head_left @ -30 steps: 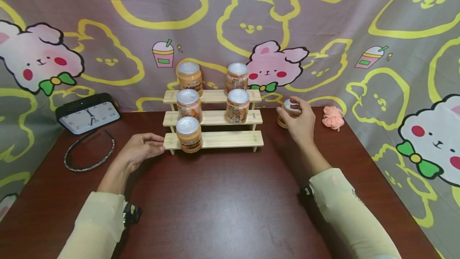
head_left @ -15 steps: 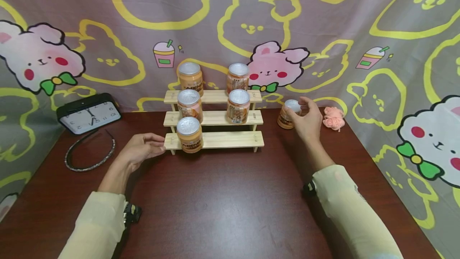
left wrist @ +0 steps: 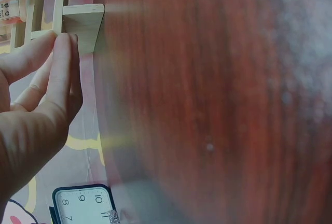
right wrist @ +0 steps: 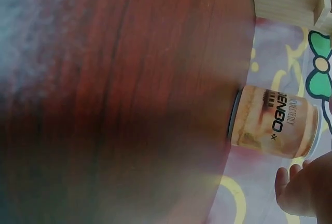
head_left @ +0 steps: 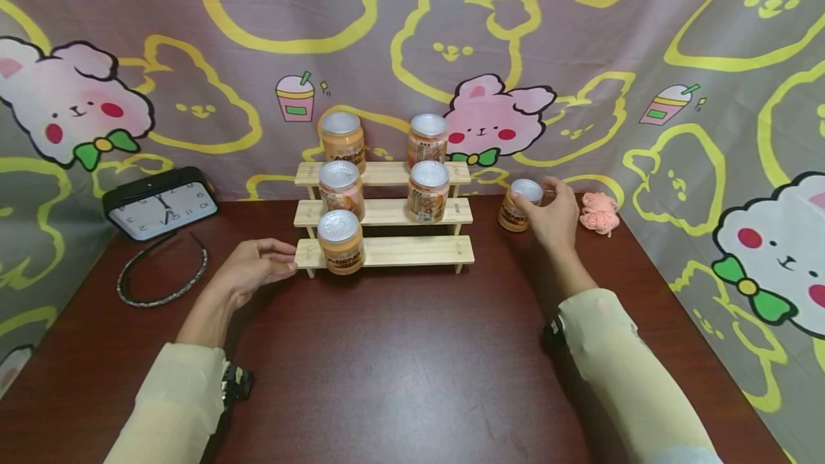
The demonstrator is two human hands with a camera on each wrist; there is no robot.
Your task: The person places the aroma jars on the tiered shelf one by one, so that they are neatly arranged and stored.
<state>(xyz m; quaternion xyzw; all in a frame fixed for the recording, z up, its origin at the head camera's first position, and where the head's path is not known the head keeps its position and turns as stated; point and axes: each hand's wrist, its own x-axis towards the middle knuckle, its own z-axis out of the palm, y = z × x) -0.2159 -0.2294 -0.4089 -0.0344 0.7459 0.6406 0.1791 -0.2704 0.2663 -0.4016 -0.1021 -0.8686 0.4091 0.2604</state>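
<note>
My left hand [head_left: 254, 267] is at the left end of a three-step wooden display rack [head_left: 412, 250]. Its thumb and fingertips pinch the end of the lowest board, as the left wrist view [left wrist: 41, 79] shows. To the right of the rack, a can [head_left: 515, 217] with an orange label and silver lid stands upright on the table. My right hand [head_left: 557, 217] is beside this can, thumb over its lid edge. In the right wrist view, the fingers [right wrist: 282, 182] are a little apart from the can [right wrist: 275, 123].
Similar cans stand on the rack: two on top, two in the middle, one can [head_left: 340, 242] at the bottom left. Pink yarn [head_left: 599, 213] lies at the right. An alarm clock [head_left: 161, 206] and a headband [head_left: 161, 299] are at the left. A patterned curtain [head_left: 374, 84] hangs behind.
My right hand has shifted right from over the can's lid to its right side, uncovering more of the can and its label. My left hand stays at the rack's end.
</note>
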